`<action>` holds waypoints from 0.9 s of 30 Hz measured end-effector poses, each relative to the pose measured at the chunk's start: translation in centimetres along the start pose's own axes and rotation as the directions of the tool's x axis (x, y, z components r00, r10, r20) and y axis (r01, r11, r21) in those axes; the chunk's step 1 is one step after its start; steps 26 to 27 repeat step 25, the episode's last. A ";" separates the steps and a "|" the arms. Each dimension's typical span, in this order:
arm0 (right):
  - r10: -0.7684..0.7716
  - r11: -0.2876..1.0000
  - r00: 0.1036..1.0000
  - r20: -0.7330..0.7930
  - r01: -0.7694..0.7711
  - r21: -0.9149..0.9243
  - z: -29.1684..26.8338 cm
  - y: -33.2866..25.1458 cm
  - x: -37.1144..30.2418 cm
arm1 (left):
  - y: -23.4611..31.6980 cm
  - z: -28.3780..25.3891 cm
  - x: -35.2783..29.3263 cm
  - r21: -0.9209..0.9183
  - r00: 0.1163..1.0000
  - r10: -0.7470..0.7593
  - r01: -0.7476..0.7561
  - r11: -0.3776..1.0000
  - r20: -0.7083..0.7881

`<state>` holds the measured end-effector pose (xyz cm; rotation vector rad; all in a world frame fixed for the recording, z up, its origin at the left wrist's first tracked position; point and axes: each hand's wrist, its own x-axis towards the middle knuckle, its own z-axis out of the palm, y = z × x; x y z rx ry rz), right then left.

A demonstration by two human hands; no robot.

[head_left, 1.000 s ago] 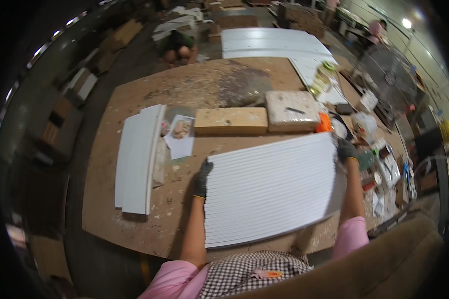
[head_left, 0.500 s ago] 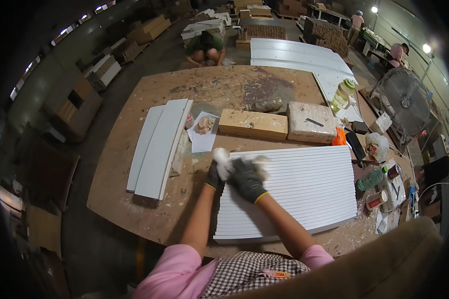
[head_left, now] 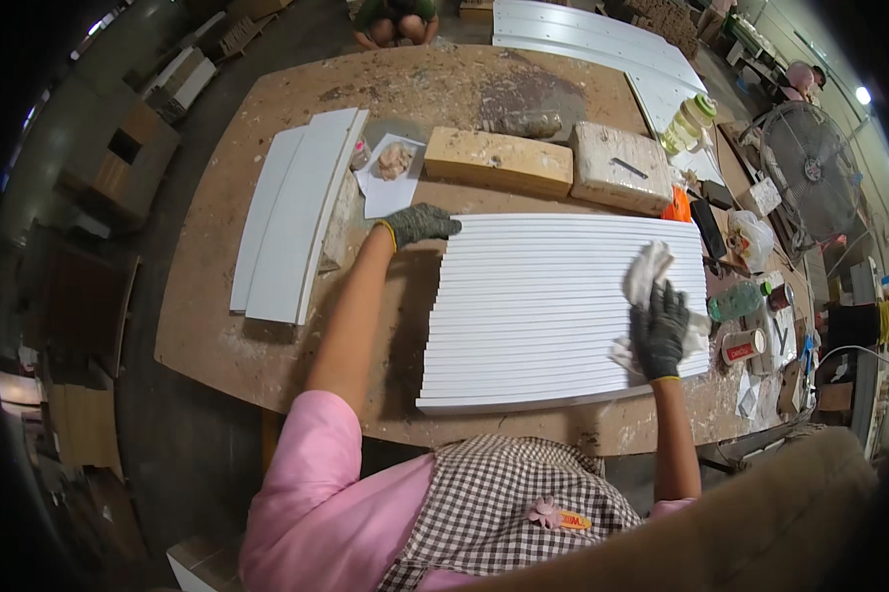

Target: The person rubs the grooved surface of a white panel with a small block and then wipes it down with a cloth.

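A white ribbed panel (head_left: pixel 543 306) lies flat on the wooden worktable (head_left: pixel 208 326). My left hand (head_left: pixel 420 223), in a dark glove, rests on the panel's far left corner with fingers spread. My right hand (head_left: pixel 659 331), also gloved, presses a crumpled white cloth (head_left: pixel 648 276) onto the panel near its right edge.
Two white boards (head_left: pixel 292 227) lie stacked at the table's left. Two wooden blocks (head_left: pixel 499 161) sit behind the panel, beside a sheet of paper (head_left: pixel 390 183). Bottles, cans and small tools (head_left: pixel 750 316) crowd the right edge. A fan (head_left: pixel 810 168) stands at right. A person (head_left: pixel 395 15) crouches beyond the table.
My hands, together over the panel's left part half a second ago, have separated: the left went to the far left corner, the right carried the cloth to the right edge.
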<state>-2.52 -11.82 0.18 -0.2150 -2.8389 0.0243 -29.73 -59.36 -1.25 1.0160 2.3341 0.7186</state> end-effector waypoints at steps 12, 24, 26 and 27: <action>-0.933 0.326 0.332 0.140 0.610 0.722 -2.2 -37.0 -1.1 | 5.0 -1.3 1.4 -0.292 0.935 -0.297 0.344 0.893 0.193; -0.251 0.944 0.953 -0.169 0.279 0.177 1.0 -17.5 2.4 | 9.3 -2.9 5.0 0.290 0.933 -0.353 0.319 0.902 0.070; -0.246 0.951 0.969 -0.014 0.244 0.190 5.6 -20.5 1.7 | 10.8 -2.6 7.0 0.299 0.942 -0.325 0.287 0.910 0.084; -0.246 0.951 0.969 -0.014 0.244 0.190 5.6 -20.5 1.7 | 10.8 -2.6 7.0 0.299 0.942 -0.325 0.287 0.910 0.084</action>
